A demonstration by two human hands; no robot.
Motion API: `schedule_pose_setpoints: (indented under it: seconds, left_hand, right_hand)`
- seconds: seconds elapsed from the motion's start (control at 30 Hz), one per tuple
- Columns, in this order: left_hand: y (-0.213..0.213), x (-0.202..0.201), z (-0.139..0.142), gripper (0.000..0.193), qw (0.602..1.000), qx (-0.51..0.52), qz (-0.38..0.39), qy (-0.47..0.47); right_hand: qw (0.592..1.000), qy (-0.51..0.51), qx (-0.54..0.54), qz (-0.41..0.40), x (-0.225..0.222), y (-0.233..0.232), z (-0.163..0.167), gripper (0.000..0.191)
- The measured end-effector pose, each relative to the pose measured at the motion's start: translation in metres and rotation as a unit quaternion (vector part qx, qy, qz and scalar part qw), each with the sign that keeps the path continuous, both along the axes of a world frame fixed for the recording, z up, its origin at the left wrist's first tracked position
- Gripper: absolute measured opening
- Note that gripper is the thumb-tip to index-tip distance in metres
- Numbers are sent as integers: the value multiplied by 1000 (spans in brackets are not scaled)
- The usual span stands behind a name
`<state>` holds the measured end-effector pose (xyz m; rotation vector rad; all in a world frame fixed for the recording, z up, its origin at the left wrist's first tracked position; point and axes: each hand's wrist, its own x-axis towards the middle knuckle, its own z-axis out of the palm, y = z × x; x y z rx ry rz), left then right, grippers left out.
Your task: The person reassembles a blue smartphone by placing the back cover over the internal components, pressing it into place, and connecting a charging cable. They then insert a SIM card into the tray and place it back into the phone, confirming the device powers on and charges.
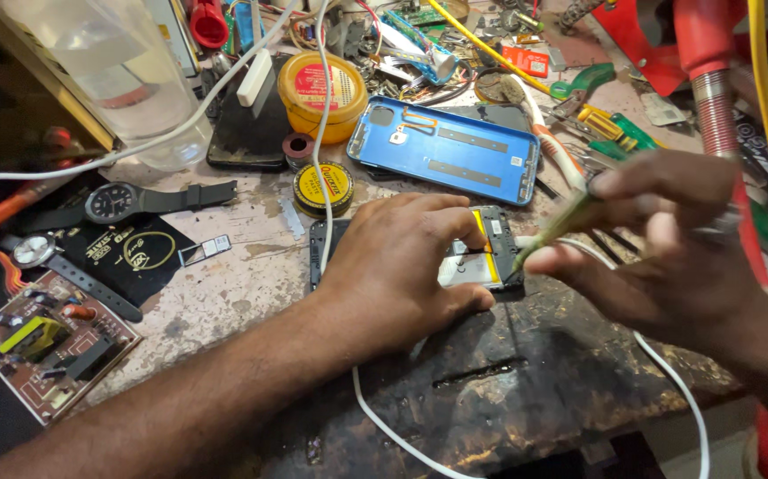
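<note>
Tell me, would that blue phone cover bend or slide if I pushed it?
The blue cover looks thin and hollow, so probably light and a little bendy. Its smooth shell lies flat on the bench, so it would likely slide, not roll.

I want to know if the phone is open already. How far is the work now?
Done: the blue back cover lies apart on the bench. In hand: the left hand presses down the opened phone, and the right hand holds a thin tool at its inside. Left: the cover is not yet back on.
</note>
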<state>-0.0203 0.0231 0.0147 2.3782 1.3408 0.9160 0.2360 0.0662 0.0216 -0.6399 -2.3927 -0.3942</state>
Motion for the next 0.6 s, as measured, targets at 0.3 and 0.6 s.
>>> schedule_pose_setpoints:
  seconds: [0.3,0.6]
  left_hand:
    - [1,0,0,44,1000,-1,-6,4]
    - [1,1,1,45,1000,-18,1,23]
  right_hand:
    - [896,93,-373,223,-10,1,2,58]
    - [924,152,-329,119,-11,1,7,76]
